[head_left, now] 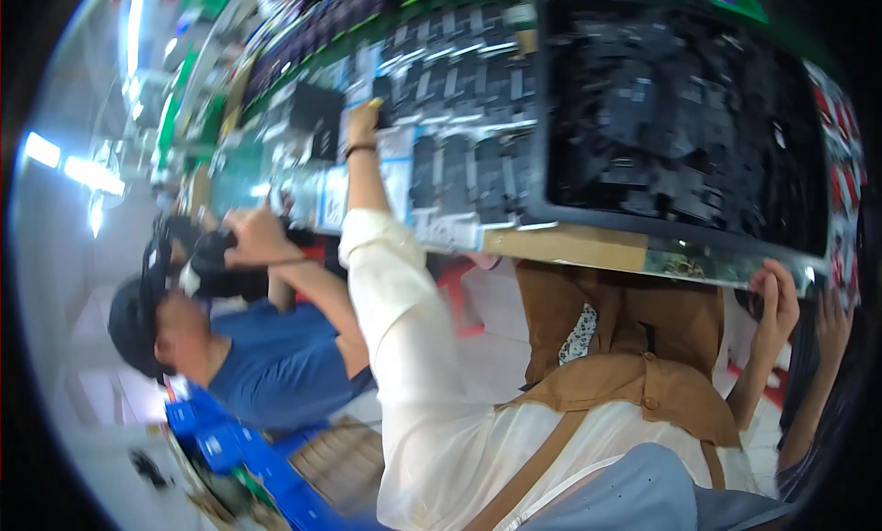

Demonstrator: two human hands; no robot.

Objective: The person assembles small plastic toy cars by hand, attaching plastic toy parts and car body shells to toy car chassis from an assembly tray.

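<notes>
My left arm, in a white sleeve, is stretched out over the table. My left hand [363, 119], with a dark band at the wrist, is at the near end of rows of dark flat pieces [459, 90]; blur hides its fingers and anything in them. Close beside it stand a black box [312, 119] and white-and-blue packaging [395, 168]. At the table's front edge on the right, my right hand [774, 299] rests with fingers stretched out. It is nearest a large black tray [588, 220] filled with jumbled dark plastic parts [680, 118].
A co-worker in a blue shirt [276, 361] sits on the left, with raised hands [255, 237] near a dark object. Another person's hand [833, 327] is close to my right hand. Blue boxes [239, 448] stand lower left; red-and-white packages [841, 118] lie far right.
</notes>
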